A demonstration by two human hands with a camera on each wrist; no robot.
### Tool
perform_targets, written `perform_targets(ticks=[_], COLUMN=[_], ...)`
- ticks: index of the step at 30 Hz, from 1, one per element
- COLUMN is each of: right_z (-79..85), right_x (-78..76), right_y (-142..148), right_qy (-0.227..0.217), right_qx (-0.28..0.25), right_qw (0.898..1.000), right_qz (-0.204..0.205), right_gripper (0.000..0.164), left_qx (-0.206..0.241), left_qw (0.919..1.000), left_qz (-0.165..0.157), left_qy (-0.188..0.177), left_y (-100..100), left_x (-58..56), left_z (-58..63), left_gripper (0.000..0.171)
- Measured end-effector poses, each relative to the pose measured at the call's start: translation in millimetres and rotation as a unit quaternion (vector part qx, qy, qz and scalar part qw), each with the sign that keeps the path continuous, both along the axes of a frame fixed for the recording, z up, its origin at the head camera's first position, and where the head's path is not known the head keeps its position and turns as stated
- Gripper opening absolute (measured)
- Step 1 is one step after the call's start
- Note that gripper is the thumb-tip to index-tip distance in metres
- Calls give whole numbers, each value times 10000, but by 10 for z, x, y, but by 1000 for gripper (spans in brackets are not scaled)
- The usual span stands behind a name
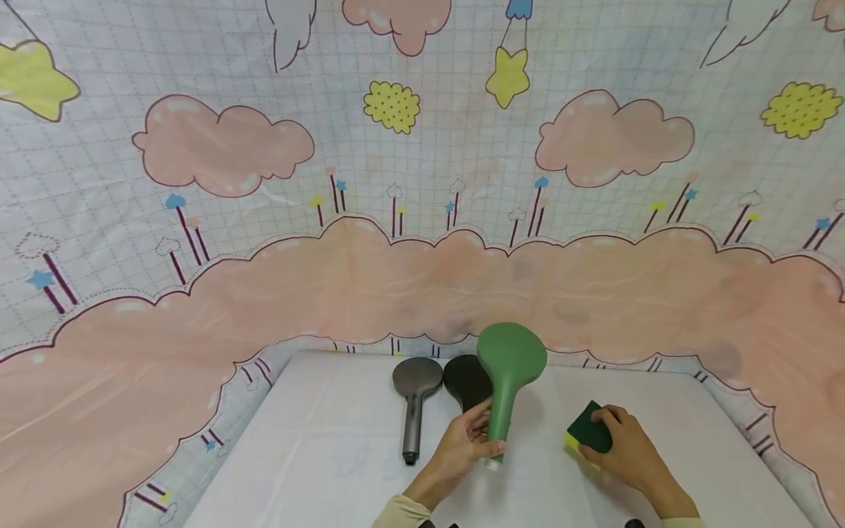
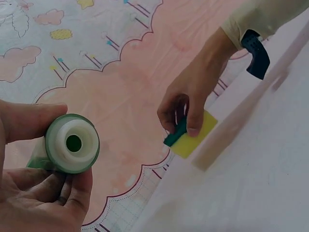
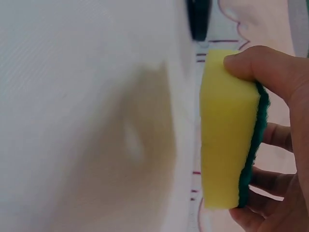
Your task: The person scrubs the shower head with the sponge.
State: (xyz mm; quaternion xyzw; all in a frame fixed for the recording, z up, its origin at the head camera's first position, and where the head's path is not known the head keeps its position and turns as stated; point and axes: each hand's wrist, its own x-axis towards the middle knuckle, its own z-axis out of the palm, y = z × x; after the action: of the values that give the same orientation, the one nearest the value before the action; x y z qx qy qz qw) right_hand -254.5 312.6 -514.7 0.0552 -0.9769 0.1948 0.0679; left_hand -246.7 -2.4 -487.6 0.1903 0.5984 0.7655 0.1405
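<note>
A green shower head (image 1: pixel 510 361) is gripped by its handle in my left hand (image 1: pixel 460 447), its round head tilted up and away. In the left wrist view the white threaded end of the handle (image 2: pixel 67 137) points at the camera, thumb on one side and fingers on the other. My right hand (image 1: pixel 630 451) pinches a sponge (image 3: pixel 227 145) with a yellow foam side and a dark green scouring side. The sponge is held above the white table, with its shadow on the surface below. Both hands are apart, the shower head left of the sponge.
A dark grey shower head (image 1: pixel 413 411) lies on the white table (image 1: pixel 317 440) left of my left hand. Beside it lies a black shower head (image 1: pixel 467 381), partly hidden behind the green one. A patterned cloth with clouds (image 1: pixel 422 286) rises behind the table and along its sides.
</note>
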Motion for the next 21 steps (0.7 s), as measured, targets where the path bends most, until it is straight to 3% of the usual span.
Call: perform_targets(ticks=[7,16,21], right_z=[133,341,463], right_x=[38,99,120], right_y=[-114,-306,-427], right_qy=[961,1475,2070], right_qx=[-241,-504,-609], right_qw=[9948,9871,9753], right_qz=[253,372,472], right_gripper=[59,56,54], left_qx=[5,-65,-38], left_qw=[10000,10000,10000], left_qz=[22,-28,12], left_qy=[-31,43,-51], left_y=[-99,-262,-320], left_x=[24,39,30], left_z=[2,2,7], left_gripper=[75,79,81])
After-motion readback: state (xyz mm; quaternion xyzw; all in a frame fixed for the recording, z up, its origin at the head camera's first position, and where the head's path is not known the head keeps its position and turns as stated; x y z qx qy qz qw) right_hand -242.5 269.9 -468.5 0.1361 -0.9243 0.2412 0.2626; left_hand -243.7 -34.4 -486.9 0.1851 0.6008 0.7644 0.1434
